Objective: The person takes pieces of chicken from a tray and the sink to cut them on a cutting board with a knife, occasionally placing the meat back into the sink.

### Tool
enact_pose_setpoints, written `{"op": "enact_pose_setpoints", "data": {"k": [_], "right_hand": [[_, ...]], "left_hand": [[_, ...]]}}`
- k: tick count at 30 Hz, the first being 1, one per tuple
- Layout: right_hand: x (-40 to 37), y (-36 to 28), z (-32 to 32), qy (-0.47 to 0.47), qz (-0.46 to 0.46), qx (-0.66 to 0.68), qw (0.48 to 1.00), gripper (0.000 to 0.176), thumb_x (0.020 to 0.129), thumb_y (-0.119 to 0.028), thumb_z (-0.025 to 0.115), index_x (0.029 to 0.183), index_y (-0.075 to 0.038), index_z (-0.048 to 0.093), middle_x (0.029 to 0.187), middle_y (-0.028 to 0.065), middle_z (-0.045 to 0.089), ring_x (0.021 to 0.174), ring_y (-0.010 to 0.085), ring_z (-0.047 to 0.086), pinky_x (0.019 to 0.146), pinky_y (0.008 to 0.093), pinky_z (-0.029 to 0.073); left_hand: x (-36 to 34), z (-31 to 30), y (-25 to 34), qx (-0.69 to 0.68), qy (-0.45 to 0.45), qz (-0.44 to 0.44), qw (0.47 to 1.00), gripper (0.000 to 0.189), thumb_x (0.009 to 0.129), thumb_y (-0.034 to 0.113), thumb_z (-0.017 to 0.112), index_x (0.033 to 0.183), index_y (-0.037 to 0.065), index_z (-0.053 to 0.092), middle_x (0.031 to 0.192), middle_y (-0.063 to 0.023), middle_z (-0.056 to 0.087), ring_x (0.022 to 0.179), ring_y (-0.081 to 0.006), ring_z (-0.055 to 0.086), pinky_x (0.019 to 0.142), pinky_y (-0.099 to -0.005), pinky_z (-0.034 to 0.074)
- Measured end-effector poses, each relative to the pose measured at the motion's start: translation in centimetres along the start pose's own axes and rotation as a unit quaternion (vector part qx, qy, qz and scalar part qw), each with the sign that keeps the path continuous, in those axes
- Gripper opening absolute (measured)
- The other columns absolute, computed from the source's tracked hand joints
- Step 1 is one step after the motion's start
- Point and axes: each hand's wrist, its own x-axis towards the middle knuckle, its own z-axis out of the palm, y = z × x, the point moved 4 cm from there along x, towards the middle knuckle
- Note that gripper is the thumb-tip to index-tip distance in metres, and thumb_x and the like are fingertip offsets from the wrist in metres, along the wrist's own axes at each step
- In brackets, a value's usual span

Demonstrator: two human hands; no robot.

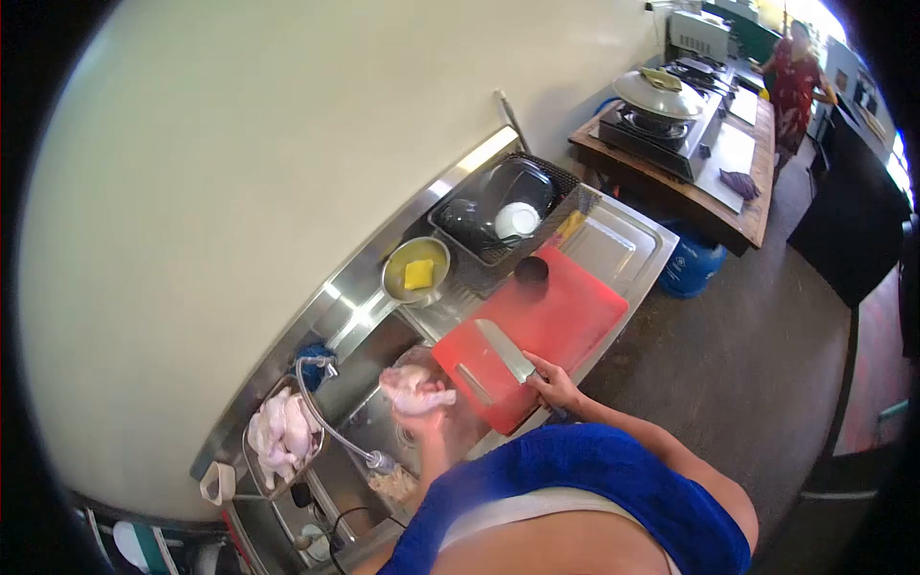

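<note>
Chicken piece (410,383) sits in left hand (420,418) — fingers curled round it; right hand (554,383) — clasping knife (505,351).

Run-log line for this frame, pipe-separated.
left hand: raw chicken piece, over sink | right hand: knife, at red board | tray: more chicken

Head-worn view, forward and down.

One knife (506,352), one red board (580,307), one blue cylinder (690,270)
</note>
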Motion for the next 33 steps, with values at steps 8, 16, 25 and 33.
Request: {"op": "enact_pose_setpoints", "data": {"k": [8, 16, 25, 33], "right_hand": [[1.3, 2.8, 0.3, 0.054, -0.086, 0.077, 0.992, 0.062, 0.096, -0.004, 0.050, 0.153, -0.014, 0.029, 0.061, 0.0016, 0.052, 0.042, 0.0102, 0.048, 0.038, 0.0274, 0.041], [0.0, 3.1, -0.6, 0.095, -0.079, 0.101, 0.987, 0.063, 0.096, -0.003, 0.052, 0.153, -0.016, 0.029, 0.068, 0.0024, 0.057, 0.041, 0.0094, 0.048, 0.037, 0.0279, 0.042], [0.0, 4.2, -2.9, 0.144, -0.077, -0.054, 0.985, 0.065, 0.095, -0.004, 0.053, 0.153, -0.016, 0.028, 0.061, 0.0012, 0.054, 0.043, 0.0100, 0.049, 0.038, 0.0278, 0.043], [-4.3, 0.5, -4.6, 0.117, 0.012, -0.093, 0.989, 0.066, 0.093, -0.007, 0.053, 0.153, -0.016, 0.029, 0.063, 0.0024, 0.054, 0.045, 0.0111, 0.052, 0.041, 0.0290, 0.043]], "left_hand": [[-0.8, 13.1, -4.6, -0.158, -0.223, -0.082, 0.958, 0.062, 0.071, 0.025, 0.075, 0.128, 0.017, 0.051, 0.114, -0.0064, 0.057, 0.112, -0.0287, 0.053, 0.101, -0.0508, 0.043], [0.3, 12.8, -9.0, -0.070, -0.238, -0.166, 0.954, 0.062, 0.083, 0.026, 0.057, 0.136, -0.004, 0.045, 0.140, -0.0216, 0.048, 0.134, -0.0358, 0.042, 0.116, -0.0516, 0.030], [-3.0, 5.8, -11.7, 0.338, -0.120, -0.446, 0.820, 0.044, 0.099, 0.016, 0.038, 0.136, -0.008, 0.042, 0.131, -0.0273, 0.053, 0.122, -0.0371, 0.055, 0.104, -0.0477, 0.046], [3.7, 9.6, -6.6, 0.752, -0.255, -0.113, 0.598, 0.029, 0.089, 0.012, 0.054, 0.113, 0.010, 0.069, 0.122, -0.0150, 0.063, 0.108, -0.0331, 0.062, 0.093, -0.0421, 0.049]]}}
